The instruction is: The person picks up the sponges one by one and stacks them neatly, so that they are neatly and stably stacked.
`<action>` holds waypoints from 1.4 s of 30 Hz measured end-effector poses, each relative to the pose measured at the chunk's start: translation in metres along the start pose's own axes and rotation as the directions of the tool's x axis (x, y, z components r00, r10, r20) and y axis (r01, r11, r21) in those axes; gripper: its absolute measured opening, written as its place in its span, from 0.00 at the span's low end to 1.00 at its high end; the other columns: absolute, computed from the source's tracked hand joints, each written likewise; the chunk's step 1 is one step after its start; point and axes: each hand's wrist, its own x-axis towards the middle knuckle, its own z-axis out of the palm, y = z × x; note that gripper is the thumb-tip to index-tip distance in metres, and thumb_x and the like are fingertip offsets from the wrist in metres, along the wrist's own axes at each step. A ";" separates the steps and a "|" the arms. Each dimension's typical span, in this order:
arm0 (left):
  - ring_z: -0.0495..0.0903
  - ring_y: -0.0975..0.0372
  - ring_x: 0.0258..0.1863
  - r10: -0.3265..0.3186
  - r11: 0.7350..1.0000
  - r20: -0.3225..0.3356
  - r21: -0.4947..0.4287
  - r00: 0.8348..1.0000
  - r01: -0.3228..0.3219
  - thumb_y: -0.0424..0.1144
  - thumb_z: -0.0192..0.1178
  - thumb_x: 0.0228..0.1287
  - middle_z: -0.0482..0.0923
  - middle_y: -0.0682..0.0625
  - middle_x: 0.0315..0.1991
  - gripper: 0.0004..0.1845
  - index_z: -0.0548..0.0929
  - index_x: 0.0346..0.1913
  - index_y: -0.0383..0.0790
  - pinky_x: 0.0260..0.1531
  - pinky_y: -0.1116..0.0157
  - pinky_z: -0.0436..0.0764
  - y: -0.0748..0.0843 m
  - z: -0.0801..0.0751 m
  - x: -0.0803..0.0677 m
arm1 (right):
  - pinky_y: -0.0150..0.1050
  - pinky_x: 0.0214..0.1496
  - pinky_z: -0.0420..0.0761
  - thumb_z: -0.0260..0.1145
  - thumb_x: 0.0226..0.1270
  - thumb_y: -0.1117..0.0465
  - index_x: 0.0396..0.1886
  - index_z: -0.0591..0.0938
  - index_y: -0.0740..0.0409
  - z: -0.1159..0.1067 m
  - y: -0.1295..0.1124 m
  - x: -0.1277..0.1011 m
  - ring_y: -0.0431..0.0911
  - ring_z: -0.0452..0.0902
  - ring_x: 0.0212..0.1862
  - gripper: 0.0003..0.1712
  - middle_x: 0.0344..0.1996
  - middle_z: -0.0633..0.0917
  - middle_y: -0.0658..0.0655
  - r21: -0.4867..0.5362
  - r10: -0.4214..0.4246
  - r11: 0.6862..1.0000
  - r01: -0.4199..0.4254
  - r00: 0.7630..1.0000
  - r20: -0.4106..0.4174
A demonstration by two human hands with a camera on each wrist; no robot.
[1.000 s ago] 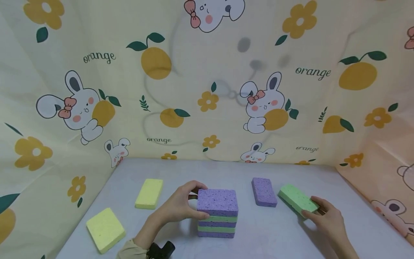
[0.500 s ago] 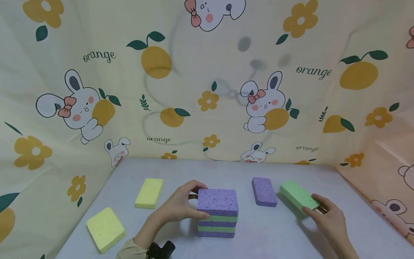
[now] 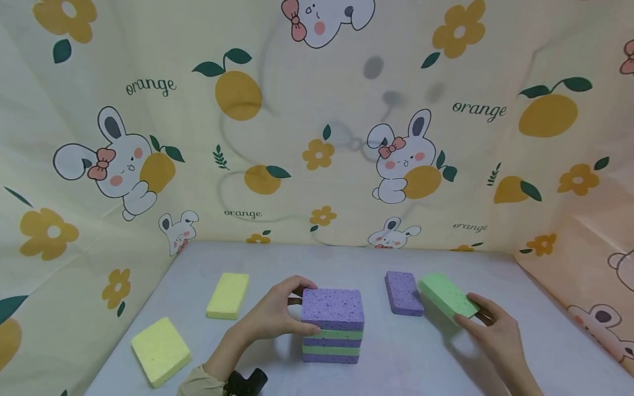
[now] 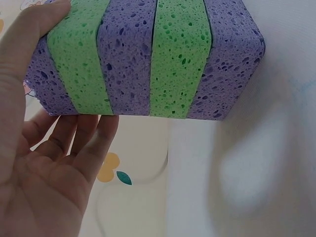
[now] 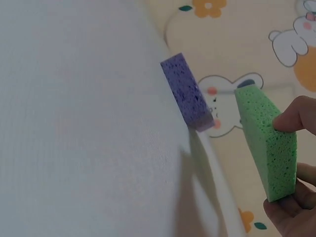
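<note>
A stack of purple and green sponges point(image 3: 332, 324) point(image 4: 148, 57) stands near the front middle of the grey table point(image 3: 396, 357). My left hand point(image 3: 277, 314) point(image 4: 44, 163) holds the stack's left side, thumb on its near face and fingers round the back. My right hand point(image 3: 487, 327) point(image 5: 291, 163) pinches a green sponge point(image 3: 447, 297) point(image 5: 266, 143) by its near end and holds it lifted off the table, just right of a single purple sponge point(image 3: 403, 293) point(image 5: 187, 94) lying flat.
Two yellow sponges lie at the left, one further back point(image 3: 228, 295) and one near the front edge point(image 3: 160, 350). A printed cloth backdrop point(image 3: 317, 126) walls the table on three sides. A dark wrist camera point(image 3: 246, 382) shows by my left sleeve.
My right hand has raised the green sponge off the table and carried it a little to the left, towards the single purple sponge. My left hand and the stack have stayed put.
</note>
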 end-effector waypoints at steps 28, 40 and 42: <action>0.72 0.64 0.44 -0.031 0.999 0.006 -0.013 1.000 0.031 0.53 0.72 0.35 0.72 0.58 0.45 0.35 0.70 0.51 0.53 0.47 0.66 0.74 -0.002 0.000 0.000 | 0.22 0.46 0.72 0.70 0.49 0.51 0.61 0.67 0.61 0.011 -0.016 -0.010 0.32 0.69 0.48 0.40 0.56 0.70 0.63 0.136 -0.067 0.989 0.060 0.997 0.048; 0.72 0.59 0.45 -0.024 0.999 0.002 -0.039 1.000 0.024 0.52 0.73 0.35 0.73 0.57 0.45 0.35 0.70 0.51 0.52 0.47 0.67 0.74 -0.003 0.000 0.000 | 0.26 0.47 0.73 0.70 0.51 0.59 0.59 0.69 0.60 0.018 -0.027 -0.016 0.37 0.70 0.52 0.35 0.56 0.70 0.61 0.298 -0.159 0.947 0.116 0.980 0.122; 0.72 0.59 0.45 -0.018 0.999 0.001 -0.040 1.000 0.018 0.52 0.73 0.36 0.73 0.57 0.45 0.35 0.71 0.51 0.52 0.47 0.67 0.74 -0.003 0.000 0.000 | 0.27 0.48 0.73 0.70 0.51 0.60 0.59 0.69 0.61 0.019 -0.028 -0.018 0.38 0.70 0.52 0.35 0.57 0.70 0.62 0.310 -0.181 0.941 0.134 0.975 0.129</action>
